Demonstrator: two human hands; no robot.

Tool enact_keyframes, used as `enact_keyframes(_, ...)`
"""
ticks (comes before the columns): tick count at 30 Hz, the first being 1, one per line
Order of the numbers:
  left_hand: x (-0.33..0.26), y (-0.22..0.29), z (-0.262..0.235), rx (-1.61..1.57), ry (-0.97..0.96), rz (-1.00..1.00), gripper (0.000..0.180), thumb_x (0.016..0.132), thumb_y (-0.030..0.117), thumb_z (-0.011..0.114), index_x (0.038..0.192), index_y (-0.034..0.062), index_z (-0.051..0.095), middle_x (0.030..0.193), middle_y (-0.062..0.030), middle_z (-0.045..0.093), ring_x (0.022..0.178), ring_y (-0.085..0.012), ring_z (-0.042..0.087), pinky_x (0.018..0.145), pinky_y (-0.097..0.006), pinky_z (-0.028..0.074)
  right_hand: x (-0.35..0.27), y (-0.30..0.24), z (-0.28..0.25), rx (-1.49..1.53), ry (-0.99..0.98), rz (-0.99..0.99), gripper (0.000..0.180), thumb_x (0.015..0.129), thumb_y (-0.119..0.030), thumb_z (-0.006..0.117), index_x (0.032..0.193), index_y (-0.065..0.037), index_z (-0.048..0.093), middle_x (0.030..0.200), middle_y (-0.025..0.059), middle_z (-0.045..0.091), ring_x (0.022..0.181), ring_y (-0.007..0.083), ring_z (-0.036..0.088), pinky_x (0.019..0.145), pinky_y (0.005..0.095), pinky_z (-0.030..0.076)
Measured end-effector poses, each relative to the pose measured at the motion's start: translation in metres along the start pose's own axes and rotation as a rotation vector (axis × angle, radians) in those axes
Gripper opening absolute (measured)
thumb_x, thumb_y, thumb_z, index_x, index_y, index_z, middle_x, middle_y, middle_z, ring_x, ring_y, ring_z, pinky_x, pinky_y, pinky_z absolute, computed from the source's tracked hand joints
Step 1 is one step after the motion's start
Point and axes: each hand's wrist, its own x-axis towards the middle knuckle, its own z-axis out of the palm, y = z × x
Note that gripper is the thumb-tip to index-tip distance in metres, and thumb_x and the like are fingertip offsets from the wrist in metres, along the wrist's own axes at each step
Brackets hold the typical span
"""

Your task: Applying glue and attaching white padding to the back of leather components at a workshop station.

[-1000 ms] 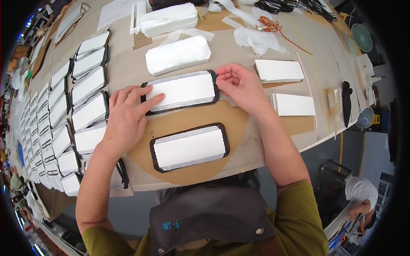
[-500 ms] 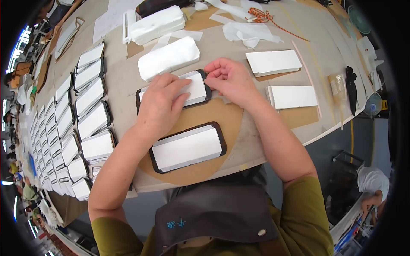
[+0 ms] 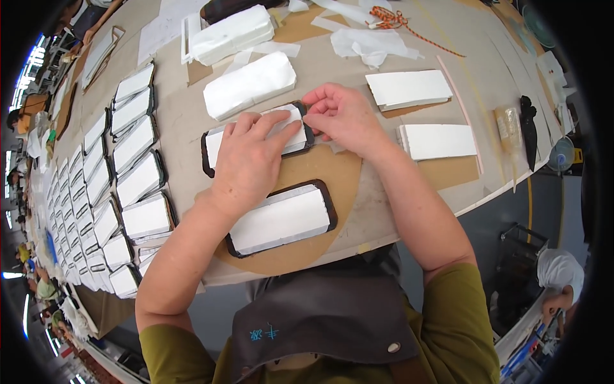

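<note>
A rounded rectangular piece [image 3: 213,148] with a dark rim and a white panel on top lies in front of me. My left hand [image 3: 248,157] rests across it, fingers spread and pressing flat on the white surface. At its right end my right hand [image 3: 344,121] is closed in a pinch on the dark edge; the fingertips partly hide what is between them. Nearer to me, on a brown board [image 3: 348,192], lies a second dark-rimmed white piece [image 3: 284,216], with my left wrist close to its upper left corner.
Rows of similar dark-rimmed pieces [image 3: 137,125] cover the table's left side. White wrapped blocks [image 3: 249,84] stand beyond my hands. Two stacks of white strips [image 3: 409,88] lie at right. An orange cord [image 3: 390,18] and a dark folded umbrella-like item [image 3: 528,134] lie farther off.
My left hand has slid a little to the right over the white panel, its fingers nearer the right end. My right hand keeps its pinch at the edge, barely shifted.
</note>
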Motion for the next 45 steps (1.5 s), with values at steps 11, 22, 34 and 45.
enact_keyframes(11, 0.004, -0.004, 0.003, -0.141, 0.031, 0.026, 0.031, 0.086, 0.002, 0.066, 0.117, 0.006, 0.07, 0.12, -0.0102, 0.065, 0.104, -0.0323, 0.058, 0.092, -0.041, 0.049, -0.01, -0.013, -0.014, -0.085, -0.214, 0.086, 0.036, 0.089, -0.008, 0.064, 0.123, -0.003, 0.054, 0.09, 0.003, 0.066, 0.078, 0.0109, 0.066, 0.062, 0.0254, 0.054)
enact_keyframes(22, 0.024, 0.016, -0.017, -0.083, -0.104, -0.088, 0.022, 0.08, 0.006, 0.074, 0.098, 0.0006, 0.063, 0.108, -0.0118, 0.066, 0.097, -0.0333, 0.064, 0.083, -0.042, 0.052, -0.008, -0.008, -0.014, -0.146, -0.214, 0.055, 0.036, 0.087, -0.006, 0.063, 0.122, -0.001, 0.054, 0.086, 0.0056, 0.067, 0.073, 0.0124, 0.067, 0.058, 0.0265, 0.052)
enact_keyframes(34, 0.022, 0.013, -0.013, -0.073, -0.095, -0.071, 0.005, 0.08, 0.003, 0.07, 0.085, 0.0016, 0.069, 0.105, -0.0087, 0.069, 0.094, -0.032, 0.066, 0.082, -0.041, 0.054, -0.006, -0.004, -0.011, -0.166, -0.2, -0.009, 0.035, 0.087, -0.002, 0.06, 0.121, 0.002, 0.054, 0.081, 0.008, 0.068, 0.069, 0.0128, 0.067, 0.055, 0.0271, 0.052)
enact_keyframes(45, 0.025, 0.02, -0.011, -0.014, -0.105, -0.047, 0.008, 0.078, 0.004, 0.07, 0.084, 0.0027, 0.065, 0.099, -0.0077, 0.066, 0.087, -0.0309, 0.066, 0.075, -0.042, 0.053, -0.007, -0.009, -0.012, -0.147, -0.209, 0.01, 0.036, 0.086, -0.002, 0.061, 0.122, 0.002, 0.054, 0.081, 0.0081, 0.069, 0.068, 0.0128, 0.068, 0.055, 0.0267, 0.053)
